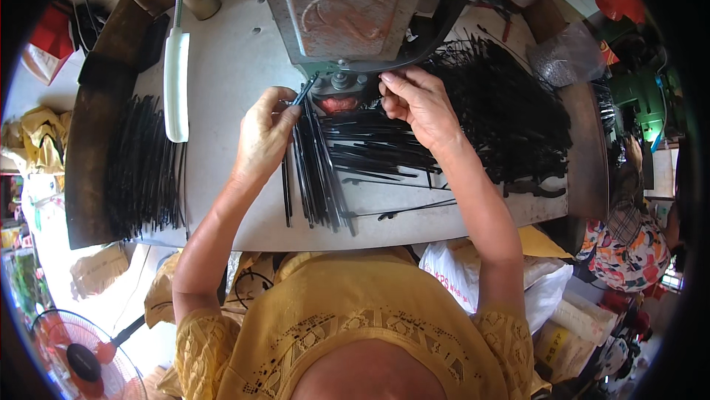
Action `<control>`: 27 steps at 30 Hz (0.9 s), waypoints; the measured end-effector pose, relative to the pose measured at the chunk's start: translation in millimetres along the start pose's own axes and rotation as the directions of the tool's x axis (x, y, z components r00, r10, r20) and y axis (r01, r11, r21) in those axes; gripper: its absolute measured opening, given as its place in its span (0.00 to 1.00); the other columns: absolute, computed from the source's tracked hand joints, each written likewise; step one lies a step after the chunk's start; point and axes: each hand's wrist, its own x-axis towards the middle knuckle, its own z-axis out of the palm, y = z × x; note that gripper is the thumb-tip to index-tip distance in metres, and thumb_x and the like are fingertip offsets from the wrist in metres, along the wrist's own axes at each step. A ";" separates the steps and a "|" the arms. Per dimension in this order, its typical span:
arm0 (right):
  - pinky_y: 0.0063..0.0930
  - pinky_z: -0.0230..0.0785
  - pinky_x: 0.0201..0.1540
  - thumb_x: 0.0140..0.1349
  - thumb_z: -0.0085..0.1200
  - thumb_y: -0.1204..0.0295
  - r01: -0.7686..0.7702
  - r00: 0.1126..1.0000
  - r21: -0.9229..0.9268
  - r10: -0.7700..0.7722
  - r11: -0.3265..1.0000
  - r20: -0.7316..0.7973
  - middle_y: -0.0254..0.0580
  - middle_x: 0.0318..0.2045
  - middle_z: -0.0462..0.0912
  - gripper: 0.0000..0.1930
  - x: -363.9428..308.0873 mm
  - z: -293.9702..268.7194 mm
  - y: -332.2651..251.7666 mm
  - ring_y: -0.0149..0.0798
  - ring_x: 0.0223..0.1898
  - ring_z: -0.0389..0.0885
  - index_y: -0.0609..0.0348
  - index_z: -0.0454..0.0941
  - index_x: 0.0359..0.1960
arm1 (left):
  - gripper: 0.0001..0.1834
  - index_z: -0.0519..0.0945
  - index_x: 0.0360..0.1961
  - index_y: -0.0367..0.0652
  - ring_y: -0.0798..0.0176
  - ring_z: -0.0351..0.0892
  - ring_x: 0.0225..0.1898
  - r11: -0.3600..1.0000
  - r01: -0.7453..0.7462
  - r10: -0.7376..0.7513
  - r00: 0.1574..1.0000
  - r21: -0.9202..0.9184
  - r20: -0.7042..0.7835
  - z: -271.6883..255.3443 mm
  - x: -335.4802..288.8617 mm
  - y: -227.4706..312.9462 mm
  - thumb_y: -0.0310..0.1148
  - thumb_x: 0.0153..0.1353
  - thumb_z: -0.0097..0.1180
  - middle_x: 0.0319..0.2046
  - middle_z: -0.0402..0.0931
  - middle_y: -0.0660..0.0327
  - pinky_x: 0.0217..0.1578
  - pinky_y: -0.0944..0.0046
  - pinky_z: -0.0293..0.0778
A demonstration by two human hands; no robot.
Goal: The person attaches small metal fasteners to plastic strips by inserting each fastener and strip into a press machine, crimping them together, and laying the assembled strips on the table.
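Observation:
My left hand pinches a thin dark strip between thumb and fingers, its far end touching or close under the head of a grey bench machine. To the right, my right hand is closed in a pinch beside the machine's lower edge; whatever lies at its fingertips is too small to make out. Below the machine head, between my hands, a red part shows. A bundle of long black strips lies by my left wrist, and more black strips lie crosswise under my right forearm.
A large heap of black strips covers the table's right side. Another stack lies at the left by the raised wooden edge. A white lamp hangs over the left side. A fan stands at lower left.

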 end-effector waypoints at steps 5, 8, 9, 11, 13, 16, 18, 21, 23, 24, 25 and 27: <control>0.28 0.76 0.38 0.56 0.47 0.80 -0.009 1.000 0.216 0.014 0.976 -0.022 0.46 0.29 0.75 0.04 -3.3 9.6 1.1 0.41 0.33 0.79 0.70 0.71 0.30 | 0.11 0.74 0.38 0.37 0.54 0.75 0.30 0.866 -0.275 0.306 0.952 0.417 -0.008 10.0 3.6 1.3 0.25 0.52 0.49 0.29 0.74 0.49 0.33 0.61 0.70; 0.32 0.75 0.42 0.54 0.49 0.82 0.024 0.998 0.357 -0.003 0.934 -0.060 0.48 0.31 0.75 0.02 -3.3 18.5 4.5 0.43 0.36 0.78 0.69 0.70 0.29 | 0.12 0.75 0.38 0.37 0.47 0.74 0.33 0.914 -0.167 0.170 0.985 0.370 0.025 13.9 6.0 3.0 0.26 0.51 0.50 0.31 0.74 0.49 0.35 0.58 0.69; 0.32 0.75 0.42 0.54 0.49 0.82 0.026 0.998 0.358 -0.004 0.933 -0.064 0.48 0.31 0.75 0.02 -2.8 20.4 5.0 0.43 0.36 0.78 0.69 0.70 0.29 | 0.12 0.75 0.38 0.37 0.47 0.74 0.33 0.913 -0.170 0.171 0.985 0.370 0.028 15.2 6.8 3.0 0.26 0.51 0.50 0.31 0.74 0.49 0.35 0.58 0.69; 0.32 0.74 0.42 0.55 0.48 0.82 0.038 0.996 0.409 -0.001 0.912 -0.090 0.49 0.32 0.75 0.04 -1.4 23.1 5.6 0.43 0.37 0.78 0.70 0.69 0.31 | 0.12 0.75 0.38 0.37 0.48 0.75 0.31 0.929 -0.152 0.158 0.987 0.338 0.008 17.4 8.2 2.9 0.27 0.52 0.50 0.29 0.74 0.49 0.33 0.59 0.69; 0.35 0.73 0.44 0.54 0.48 0.81 0.047 0.995 0.410 -0.007 0.911 -0.099 0.49 0.34 0.76 0.05 1.3 21.9 8.9 0.45 0.39 0.77 0.70 0.71 0.32 | 0.11 0.76 0.38 0.37 0.48 0.75 0.30 0.895 -0.225 0.244 0.970 0.386 0.001 20.3 8.9 6.8 0.27 0.52 0.50 0.28 0.74 0.49 0.32 0.59 0.69; 0.38 0.71 0.46 0.54 0.48 0.81 0.066 0.993 0.400 -0.021 0.914 -0.116 0.51 0.36 0.76 0.06 1.9 23.6 9.4 0.47 0.41 0.77 0.69 0.71 0.34 | 0.11 0.76 0.38 0.36 0.49 0.74 0.27 0.841 -0.301 0.337 0.941 0.450 -0.001 20.6 11.3 4.7 0.26 0.52 0.50 0.26 0.73 0.50 0.29 0.59 0.69; 0.39 0.71 0.46 0.54 0.47 0.81 0.078 0.991 0.389 -0.030 0.918 -0.127 0.51 0.36 0.76 0.07 2.4 25.1 9.6 0.47 0.41 0.77 0.70 0.71 0.35 | 0.11 0.76 0.38 0.36 0.49 0.74 0.26 0.829 -0.309 0.348 0.937 0.465 0.002 20.9 12.0 3.3 0.26 0.52 0.49 0.24 0.73 0.50 0.28 0.59 0.69; 0.39 0.71 0.46 0.55 0.47 0.81 0.097 0.988 0.387 -0.040 0.917 -0.151 0.52 0.36 0.76 0.07 4.1 26.3 11.2 0.47 0.41 0.77 0.70 0.70 0.36 | 0.11 0.76 0.38 0.37 0.49 0.74 0.25 0.830 -0.326 0.373 0.928 0.452 -0.014 22.6 12.5 4.1 0.26 0.52 0.49 0.23 0.72 0.50 0.28 0.59 0.68; 0.39 0.71 0.47 0.55 0.46 0.82 0.108 0.987 0.394 -0.051 0.913 -0.152 0.52 0.37 0.76 0.08 4.6 27.5 11.5 0.48 0.41 0.76 0.70 0.69 0.37 | 0.11 0.76 0.37 0.37 0.50 0.74 0.25 0.796 -0.331 0.391 0.920 0.506 -0.012 22.4 12.6 6.0 0.26 0.52 0.50 0.23 0.71 0.51 0.27 0.59 0.68; 0.39 0.71 0.47 0.55 0.46 0.82 0.109 0.987 0.394 -0.052 0.913 -0.151 0.52 0.37 0.76 0.08 4.7 28.3 11.2 0.48 0.41 0.76 0.70 0.69 0.37 | 0.11 0.76 0.37 0.37 0.50 0.74 0.25 0.796 -0.332 0.392 0.920 0.506 -0.013 22.5 12.4 7.2 0.26 0.52 0.50 0.23 0.71 0.51 0.27 0.59 0.68; 0.39 0.71 0.47 0.55 0.46 0.82 0.113 0.986 0.387 -0.056 0.915 -0.156 0.52 0.37 0.75 0.08 4.8 29.4 10.8 0.48 0.41 0.76 0.70 0.69 0.37 | 0.11 0.76 0.38 0.37 0.52 0.73 0.26 0.801 -0.303 0.360 0.933 0.516 -0.011 22.6 11.8 8.5 0.25 0.51 0.50 0.23 0.71 0.51 0.29 0.63 0.68; 0.40 0.71 0.47 0.55 0.46 0.82 0.119 0.985 0.379 -0.062 0.918 -0.160 0.52 0.37 0.75 0.08 5.0 30.9 10.3 0.48 0.41 0.76 0.70 0.69 0.37 | 0.12 0.76 0.38 0.37 0.53 0.73 0.26 0.805 -0.275 0.329 0.944 0.526 -0.010 22.4 11.8 9.0 0.23 0.50 0.51 0.24 0.71 0.51 0.30 0.66 0.68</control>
